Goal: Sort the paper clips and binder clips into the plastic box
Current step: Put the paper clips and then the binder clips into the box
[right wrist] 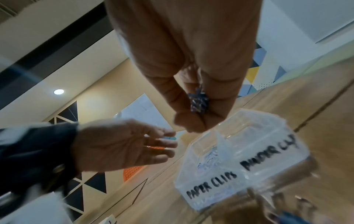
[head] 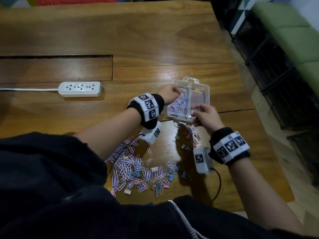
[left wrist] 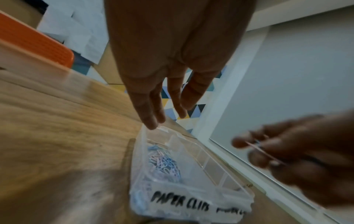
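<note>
A clear plastic box (head: 200,87) with a middle divider stands on the wooden table. Its front reads "PAPER CLIPS" and "BINDER CLIPS" on the box wall (right wrist: 214,184). Pink and blue paper clips (head: 179,104) fill its left compartment, and the same clips (left wrist: 164,163) show in the left wrist view. My left hand (head: 170,94) hovers over that compartment with straight, empty fingers (left wrist: 151,121). My right hand (head: 201,111) is at the box's near right corner and pinches a small bunch of clips (right wrist: 198,103). Which kind they are is unclear.
A loose heap of paper clips (head: 134,169) mixed with blue and pink binder clips (head: 172,171) lies near my body. More binder clips (head: 191,137) lie just before the box. A white power strip (head: 79,89) sits at the left. The table edge (head: 255,104) runs close on the right.
</note>
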Motion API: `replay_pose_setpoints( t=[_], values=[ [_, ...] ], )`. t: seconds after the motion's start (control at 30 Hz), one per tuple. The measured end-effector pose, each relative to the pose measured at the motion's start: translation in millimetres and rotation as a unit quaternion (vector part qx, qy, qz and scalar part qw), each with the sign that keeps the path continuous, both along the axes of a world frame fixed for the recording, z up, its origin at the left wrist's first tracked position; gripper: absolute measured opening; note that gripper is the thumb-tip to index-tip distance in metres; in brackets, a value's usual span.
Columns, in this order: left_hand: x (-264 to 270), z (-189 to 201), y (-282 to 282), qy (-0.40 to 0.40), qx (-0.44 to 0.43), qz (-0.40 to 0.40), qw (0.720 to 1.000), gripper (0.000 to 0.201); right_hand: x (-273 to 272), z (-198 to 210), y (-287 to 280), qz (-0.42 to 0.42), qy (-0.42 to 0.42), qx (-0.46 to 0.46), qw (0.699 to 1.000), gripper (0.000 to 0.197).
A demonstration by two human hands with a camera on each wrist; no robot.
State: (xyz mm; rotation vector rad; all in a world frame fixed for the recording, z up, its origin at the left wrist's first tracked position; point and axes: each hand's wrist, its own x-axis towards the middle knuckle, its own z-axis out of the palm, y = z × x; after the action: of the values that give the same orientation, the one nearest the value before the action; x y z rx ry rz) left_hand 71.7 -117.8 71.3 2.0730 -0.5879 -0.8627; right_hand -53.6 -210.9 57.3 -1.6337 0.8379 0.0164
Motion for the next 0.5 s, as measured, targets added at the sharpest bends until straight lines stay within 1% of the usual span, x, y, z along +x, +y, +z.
replay_pose_setpoints(
  t=[0.1, 0.17, 0.2, 0.27, 0.3, 0.37, 0.4, 0.47, 0.5],
  values=[
    [0, -5, 27, 0.002, -0.013, 0.014, 1.0, 0.027, 36, 0, -1, -0.001, 0.001, -0.007, 1.0, 0.015],
    [-2, -8, 48, 0.009, -0.011, 0.029, 0.999, 0.026, 54, -2, 2, -0.003, 0.004, -0.014, 1.0, 0.024],
    [-4, -11, 59, 0.002, -0.002, 0.032, 0.999, 0.025, 59, -2, 4, 0.007, 0.013, -0.033, 0.999, 0.031],
    [-10, -17, 81, -0.032, 0.036, 0.018, 0.999, 0.022, 62, -4, 8, 0.036, 0.034, -0.095, 0.994, 0.036],
    [-15, -21, 92, -0.053, 0.062, -0.003, 0.997, 0.02, 60, -5, 10, 0.046, 0.038, -0.114, 0.992, 0.037],
    [-27, -29, 113, -0.085, 0.123, -0.067, 0.987, 0.02, 49, -5, 16, 0.044, 0.023, -0.118, 0.992, 0.036],
    [-33, -34, 123, -0.095, 0.159, -0.108, 0.977, 0.021, 40, -6, 18, 0.035, 0.008, -0.108, 0.993, 0.032],
    [-44, -43, 139, -0.126, 0.226, -0.184, 0.948, 0.027, 14, -6, 24, 0.027, -0.013, -0.075, 0.997, 0.02],
    [-48, -49, 145, -0.146, 0.247, -0.21, 0.934, 0.032, -2, -6, 29, 0.039, -0.007, -0.069, 0.997, 0.02]
  ],
)
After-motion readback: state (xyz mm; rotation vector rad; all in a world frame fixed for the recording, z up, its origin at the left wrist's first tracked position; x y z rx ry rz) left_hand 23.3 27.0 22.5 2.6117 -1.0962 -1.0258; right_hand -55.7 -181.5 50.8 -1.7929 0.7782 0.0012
